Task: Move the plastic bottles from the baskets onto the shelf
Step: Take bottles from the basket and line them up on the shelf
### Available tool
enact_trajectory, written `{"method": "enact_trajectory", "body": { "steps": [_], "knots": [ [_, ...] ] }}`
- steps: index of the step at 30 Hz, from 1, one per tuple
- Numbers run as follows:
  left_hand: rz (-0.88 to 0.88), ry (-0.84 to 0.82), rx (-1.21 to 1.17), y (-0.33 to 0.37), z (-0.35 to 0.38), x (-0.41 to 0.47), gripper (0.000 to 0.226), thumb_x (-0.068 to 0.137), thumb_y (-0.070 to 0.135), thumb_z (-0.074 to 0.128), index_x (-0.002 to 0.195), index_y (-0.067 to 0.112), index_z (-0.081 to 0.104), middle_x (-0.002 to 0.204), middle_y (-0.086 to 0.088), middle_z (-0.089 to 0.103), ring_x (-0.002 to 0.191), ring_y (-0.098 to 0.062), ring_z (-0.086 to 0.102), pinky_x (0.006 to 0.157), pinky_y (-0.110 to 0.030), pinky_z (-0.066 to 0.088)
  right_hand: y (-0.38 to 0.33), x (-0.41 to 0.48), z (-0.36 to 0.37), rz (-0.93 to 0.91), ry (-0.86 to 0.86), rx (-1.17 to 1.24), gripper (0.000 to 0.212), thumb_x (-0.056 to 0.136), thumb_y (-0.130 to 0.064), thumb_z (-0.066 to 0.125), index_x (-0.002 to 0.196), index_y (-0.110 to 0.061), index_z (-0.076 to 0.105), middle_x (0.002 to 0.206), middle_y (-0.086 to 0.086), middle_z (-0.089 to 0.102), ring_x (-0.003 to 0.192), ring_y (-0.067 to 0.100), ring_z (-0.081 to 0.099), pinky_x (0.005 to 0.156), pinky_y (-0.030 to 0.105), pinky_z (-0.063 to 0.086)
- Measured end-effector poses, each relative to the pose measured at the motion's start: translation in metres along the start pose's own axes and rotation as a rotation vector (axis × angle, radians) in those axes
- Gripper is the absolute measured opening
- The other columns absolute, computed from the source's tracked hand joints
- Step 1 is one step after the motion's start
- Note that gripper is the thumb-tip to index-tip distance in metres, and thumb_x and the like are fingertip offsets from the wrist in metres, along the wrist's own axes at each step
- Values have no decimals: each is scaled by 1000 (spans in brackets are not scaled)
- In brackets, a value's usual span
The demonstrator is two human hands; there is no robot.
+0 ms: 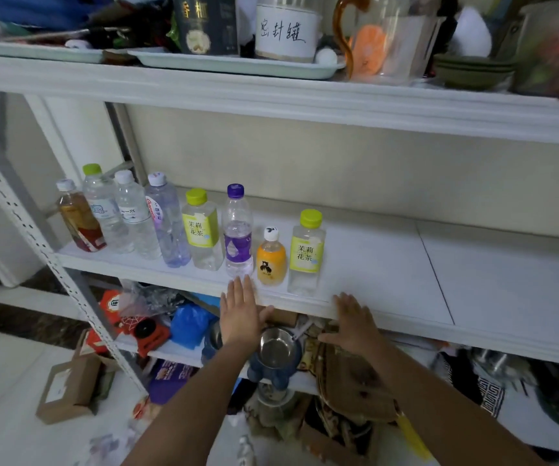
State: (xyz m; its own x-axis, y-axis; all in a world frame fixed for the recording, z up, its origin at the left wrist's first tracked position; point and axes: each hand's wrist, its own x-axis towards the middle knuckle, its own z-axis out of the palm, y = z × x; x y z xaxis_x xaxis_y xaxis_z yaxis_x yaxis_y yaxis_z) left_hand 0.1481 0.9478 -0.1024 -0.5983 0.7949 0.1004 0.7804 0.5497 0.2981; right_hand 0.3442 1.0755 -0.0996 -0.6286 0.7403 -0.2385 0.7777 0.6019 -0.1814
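Left hand (239, 312): palm down, fingers straight and close together, thumb spread to the right. It holds nothing. The fingertips lie over the front edge of the shelf (389, 264), just in front of the base of the purple-label bottle (237, 233). Whether they touch that bottle cannot be told.

Right hand (355, 326): palm down, fingers straight, thumb spread to the left, empty. The fingertips reach the shelf's front lip, below and to the right of the end bottle (306, 253), apart from it.

Bottles (135, 216): eight stand in one row on the left half of the shelf, running from back left to front right. Each is upright, long axis vertical, cap up. The small orange bottle (271, 260) stands between the purple-label bottle and the end bottle.

A steel bowl (276, 348) sits on the level below, between the two wrists.
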Motion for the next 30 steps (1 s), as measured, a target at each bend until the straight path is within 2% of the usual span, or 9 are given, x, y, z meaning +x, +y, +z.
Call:
{"method": "enact_trajectory", "body": {
  "steps": [3,7,11,14,22,26,30],
  "knots": [
    [-42,-64,156,-4,3,-35,88,93,66,20,152,11,-14,160,-10,-17,147,-28,-18,119,-42,-9,4,-17,7,-65,-12,-57,101,86,-61,54,153,-16,-6,160,11,-14,147,28,-12,118,47,-3],
    [-132,-72,247,-22,7,-94,84,93,67,15,150,15,-19,156,-4,-27,144,-27,-25,117,-42,-14,-9,-36,17,-200,59,-142,102,83,-62,55,153,-13,0,160,14,-9,148,30,-5,118,47,4],
    [-289,-64,255,-51,1,-161,83,93,66,18,152,18,-14,159,-3,-21,145,-24,-24,113,-40,-20,-52,-53,32,-392,46,-259,108,81,-70,50,152,-10,-4,160,14,-8,148,29,-5,118,47,4],
    [-414,-40,318,-81,-17,-212,84,92,67,21,153,18,-10,161,-4,-16,146,-25,-20,113,-40,-20,-103,-71,44,-533,-8,-289,107,83,-71,47,152,-10,-7,160,14,-10,148,30,-7,118,48,4],
    [-752,94,366,-161,-85,-373,82,93,67,15,148,18,-22,149,0,-34,133,-22,-37,108,-41,-26,-260,-161,71,-896,-43,-287,109,83,-68,51,152,-12,-11,159,13,-17,147,28,-14,118,48,-2],
    [-973,121,421,-197,-115,-509,79,95,64,13,151,17,-16,158,-3,-24,146,-26,-22,115,-43,-18,-360,-252,98,-1096,-67,-283,107,82,-68,52,152,-12,-8,160,12,-14,147,27,-12,118,46,-3],
    [-1269,176,419,-216,-143,-660,81,95,64,19,152,16,-12,161,-4,-17,148,-27,-16,117,-43,-13,-448,-379,139,-1365,-133,-275,105,84,-65,53,152,-13,-7,160,10,-16,147,24,-14,119,45,-3]
  ]
}}
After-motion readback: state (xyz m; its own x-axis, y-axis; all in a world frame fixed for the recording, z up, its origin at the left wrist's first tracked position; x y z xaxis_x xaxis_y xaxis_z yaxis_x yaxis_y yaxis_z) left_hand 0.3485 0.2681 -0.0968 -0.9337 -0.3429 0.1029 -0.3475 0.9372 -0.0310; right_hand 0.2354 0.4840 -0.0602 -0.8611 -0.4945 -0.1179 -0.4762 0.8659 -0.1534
